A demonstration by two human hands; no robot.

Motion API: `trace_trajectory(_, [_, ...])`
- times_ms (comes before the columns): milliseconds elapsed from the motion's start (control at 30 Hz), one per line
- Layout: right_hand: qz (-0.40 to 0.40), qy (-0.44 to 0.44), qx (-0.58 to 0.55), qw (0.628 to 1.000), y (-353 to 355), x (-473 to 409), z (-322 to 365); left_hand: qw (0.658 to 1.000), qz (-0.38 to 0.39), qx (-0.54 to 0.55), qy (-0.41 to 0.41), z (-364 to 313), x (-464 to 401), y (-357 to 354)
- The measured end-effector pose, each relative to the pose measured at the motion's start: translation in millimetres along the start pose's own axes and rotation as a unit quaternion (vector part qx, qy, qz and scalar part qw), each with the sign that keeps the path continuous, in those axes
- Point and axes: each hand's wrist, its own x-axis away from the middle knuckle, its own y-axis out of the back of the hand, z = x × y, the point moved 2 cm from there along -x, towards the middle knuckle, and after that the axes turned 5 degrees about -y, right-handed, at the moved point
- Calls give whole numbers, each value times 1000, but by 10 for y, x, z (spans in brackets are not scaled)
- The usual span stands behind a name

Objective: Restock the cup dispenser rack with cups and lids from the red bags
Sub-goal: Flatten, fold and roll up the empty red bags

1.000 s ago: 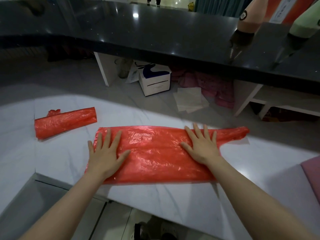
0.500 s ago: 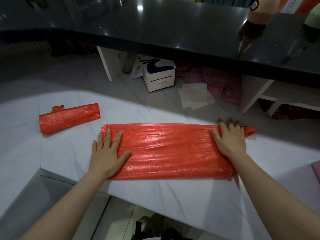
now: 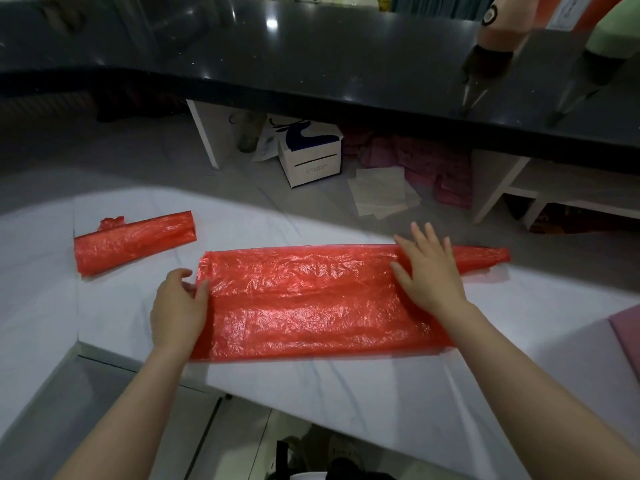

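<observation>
A long flattened red plastic bag (image 3: 304,303) lies across the white marble counter (image 3: 346,403). My left hand (image 3: 176,306) is at the bag's left end, fingers curled and pinching its edge. Palm down with fingers spread, my right hand (image 3: 429,271) presses flat on the bag near its right end, where the narrow tail sticks out. A second red bag (image 3: 133,242), rolled up, rests on the counter to the far left, apart from both hands. No cups, lids or dispenser rack show.
A black glossy counter (image 3: 311,64) runs along the back, with pink and green bottle shapes (image 3: 498,32) at the top right. On the floor below sit a white box (image 3: 311,157), papers (image 3: 381,195) and pink cloth. A pink thing (image 3: 627,334) touches the right edge.
My left hand slid off the bag's top to its left end and curled onto the edge. My right hand shifted slightly left along the bag. The bag lies flatter.
</observation>
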Motion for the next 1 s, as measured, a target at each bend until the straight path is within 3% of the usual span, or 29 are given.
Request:
trace_trajectory(133, [32, -17, 23, 999, -78, 93, 32, 998, 25, -52, 6, 71, 14, -23])
trace_trajectory(367, [103, -45, 22, 993, -283, 305, 69, 999, 25, -9, 38, 59, -19, -41])
trace_trajectory(733, [102, -43, 23, 994, -304, 319, 90, 992, 53, 71, 91, 111, -91, -4])
trace_trajectory(833, [104, -37, 23, 994, -310, 311, 107, 996, 60, 55, 48, 65, -13, 14])
trace_trajectory(933, [110, -34, 23, 993, -336, 330, 119, 993, 57, -62, -82, -76, 115, -27])
trace_trajectory(1000, [115, -32, 23, 993, -352, 345, 117, 971, 99, -134, -174, -174, 211, -109])
